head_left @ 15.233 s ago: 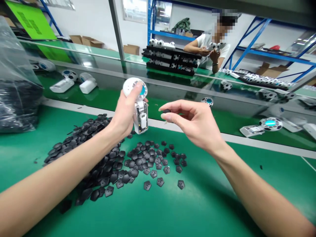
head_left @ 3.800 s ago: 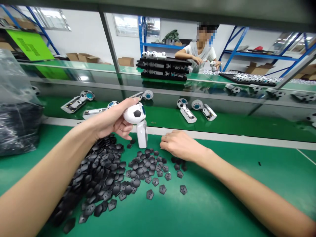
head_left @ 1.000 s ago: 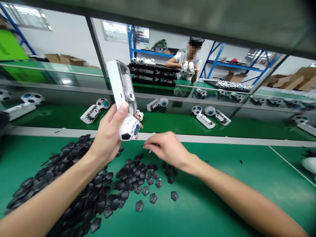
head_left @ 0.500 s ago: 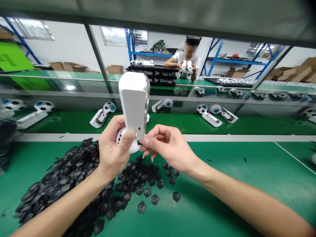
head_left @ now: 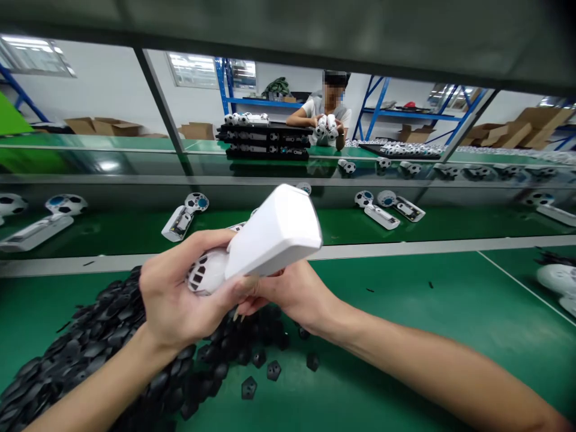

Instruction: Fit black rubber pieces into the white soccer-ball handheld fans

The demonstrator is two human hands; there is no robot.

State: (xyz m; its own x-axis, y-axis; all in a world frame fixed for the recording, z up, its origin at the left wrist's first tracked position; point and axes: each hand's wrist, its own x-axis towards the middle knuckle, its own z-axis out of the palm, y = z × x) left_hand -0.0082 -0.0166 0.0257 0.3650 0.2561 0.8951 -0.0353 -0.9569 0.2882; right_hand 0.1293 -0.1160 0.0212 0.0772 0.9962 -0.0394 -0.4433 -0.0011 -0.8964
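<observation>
My left hand [head_left: 180,294] is closed around the ball-shaped head of a white soccer-ball device [head_left: 270,237], whose long white body tilts up and to the right. Part of the head, with dark pentagon openings, shows between thumb and fingers. My right hand [head_left: 292,294] is at the underside of the device, close to the left thumb. Its fingers are bent together, and the body hides their tips and whatever they pinch. Below both hands lie loose black pentagon pieces [head_left: 249,388], beside a large heap of black pieces [head_left: 99,342] on the left.
Beyond the green work surface [head_left: 405,360] runs a green conveyor belt [head_left: 121,225] with several open soccer-ball devices [head_left: 180,222]. A co-worker [head_left: 326,111] across from me holds white devices near stacked black trays [head_left: 265,141]. White parts [head_left: 558,279] lie at the right edge.
The white device has swung from upright to tilted right and come lower, with my left hand turning along. My right hand has moved slightly left, under the body. The whole view has shifted a little.
</observation>
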